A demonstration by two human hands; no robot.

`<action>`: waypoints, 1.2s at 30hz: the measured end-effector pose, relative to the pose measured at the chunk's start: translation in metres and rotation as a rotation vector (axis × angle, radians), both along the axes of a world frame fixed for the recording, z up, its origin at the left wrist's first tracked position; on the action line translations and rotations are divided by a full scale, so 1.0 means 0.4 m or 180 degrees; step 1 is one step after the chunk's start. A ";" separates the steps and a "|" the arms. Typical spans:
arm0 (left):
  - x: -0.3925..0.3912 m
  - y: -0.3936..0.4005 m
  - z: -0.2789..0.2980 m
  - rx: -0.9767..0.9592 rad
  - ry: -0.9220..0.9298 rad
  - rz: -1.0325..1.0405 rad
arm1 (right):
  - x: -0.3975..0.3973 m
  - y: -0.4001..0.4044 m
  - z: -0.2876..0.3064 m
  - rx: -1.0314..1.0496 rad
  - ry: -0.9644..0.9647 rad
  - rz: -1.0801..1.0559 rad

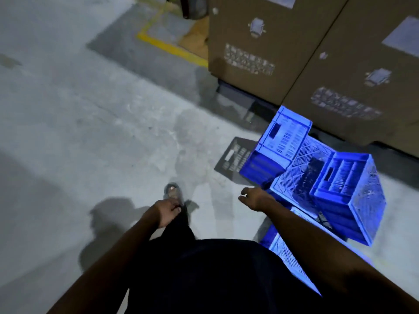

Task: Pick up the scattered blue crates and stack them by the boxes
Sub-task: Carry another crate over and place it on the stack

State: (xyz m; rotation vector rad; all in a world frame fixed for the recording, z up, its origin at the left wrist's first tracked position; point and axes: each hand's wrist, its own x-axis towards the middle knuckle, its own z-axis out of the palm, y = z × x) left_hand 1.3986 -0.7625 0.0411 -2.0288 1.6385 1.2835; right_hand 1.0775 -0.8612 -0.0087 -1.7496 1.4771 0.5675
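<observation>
While blue crates (317,175) lie jumbled, unstacked, by cardboard boxes (317,53), your right hand (254,198) and left hand (166,211), fingers loosely curled, hold nothing.

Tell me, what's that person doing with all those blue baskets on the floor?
A person stands on a concrete floor beside a jumble of blue crates lying tilted against each other in front of big cardboard boxes. Neither hand holds anything: the right hand reaches toward the crates, and the left hand hangs by the leg.

Dim, slightly motion-blurred wide-angle view; the blue crates (317,175) glow oversaturated, and soft shadows fall leftward across the floor (90,132).
</observation>
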 end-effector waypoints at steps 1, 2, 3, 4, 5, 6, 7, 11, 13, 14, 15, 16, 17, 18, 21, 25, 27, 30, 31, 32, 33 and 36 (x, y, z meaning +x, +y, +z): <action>0.043 -0.077 -0.017 0.0064 -0.0040 -0.0223 | 0.026 -0.046 -0.001 -0.0051 0.0001 -0.0203; 0.086 -0.155 -0.037 0.0124 -0.0071 -0.0421 | 0.048 -0.090 0.001 -0.0078 0.0020 -0.0445; 0.126 -0.233 -0.047 0.0129 -0.0093 -0.0578 | 0.067 -0.128 0.004 -0.0135 0.0009 -0.0685; 0.157 -0.299 -0.046 0.0074 -0.0115 -0.0684 | 0.083 -0.156 0.010 -0.0212 -0.0046 -0.0883; 0.191 -0.379 -0.042 0.0007 -0.0129 -0.0835 | 0.098 -0.191 0.009 -0.0267 -0.0119 -0.1087; 0.217 -0.458 -0.034 -0.0038 -0.0146 -0.0979 | 0.110 -0.226 0.018 -0.0294 -0.0155 -0.1264; 0.231 -0.539 -0.018 -0.0064 -0.0167 -0.1103 | 0.117 -0.262 0.028 -0.0285 -0.0125 -0.1401; 0.243 -0.825 -0.008 -0.0143 -0.0278 -0.1457 | 0.109 -0.408 0.018 -0.0406 -0.0149 -0.1828; 0.223 -0.928 -0.029 -0.0131 -0.0272 -0.1620 | 0.089 -0.478 -0.014 -0.0488 -0.0097 -0.2100; 0.207 -0.972 -0.044 -0.0119 -0.0273 -0.1714 | 0.075 -0.517 -0.037 -0.0521 -0.0043 -0.2298; 0.189 -1.016 -0.063 -0.0116 -0.0275 -0.1814 | 0.058 -0.560 -0.069 -0.0544 0.0008 -0.2506; 0.173 -1.059 -0.081 -0.0100 -0.0282 -0.1898 | 0.044 -0.603 -0.095 -0.0559 0.0040 -0.2694; 0.160 -1.090 -0.090 -0.0050 -0.0283 -0.1942 | 0.034 -0.639 -0.119 -0.0586 0.0044 -0.2841; 0.144 -1.129 -0.105 0.0031 -0.0282 -0.1985 | 0.019 -0.679 -0.155 -0.0611 0.0053 -0.3004; 0.093 -1.235 -0.136 0.0285 -0.0266 -0.2048 | -0.022 -0.790 -0.246 -0.0541 0.0219 -0.3506; 0.041 -1.363 -0.169 0.0344 -0.0247 -0.2390 | -0.047 -0.887 -0.354 -0.0507 0.0296 -0.4022; 0.020 -1.424 -0.182 0.0194 -0.0246 -0.2384 | -0.055 -0.920 -0.393 -0.0466 0.0258 -0.4179; 0.001 -1.501 -0.198 0.0178 -0.0235 -0.2462 | -0.079 -0.959 -0.420 -0.0469 0.0272 -0.4591; 0.000 -1.523 -0.202 0.0241 -0.0227 -0.2523 | -0.083 -0.966 -0.421 -0.0454 0.0256 -0.4730; 0.001 -1.539 -0.206 0.0300 -0.0209 -0.2595 | -0.086 -0.965 -0.420 -0.0451 0.0205 -0.4850; -0.004 -1.563 -0.204 0.0383 -0.0196 -0.2658 | -0.083 -0.963 -0.413 -0.0489 0.0144 -0.4997; -0.027 -1.634 -0.202 0.0678 -0.0271 -0.2847 | -0.069 -0.940 -0.383 -0.0673 0.0027 -0.5424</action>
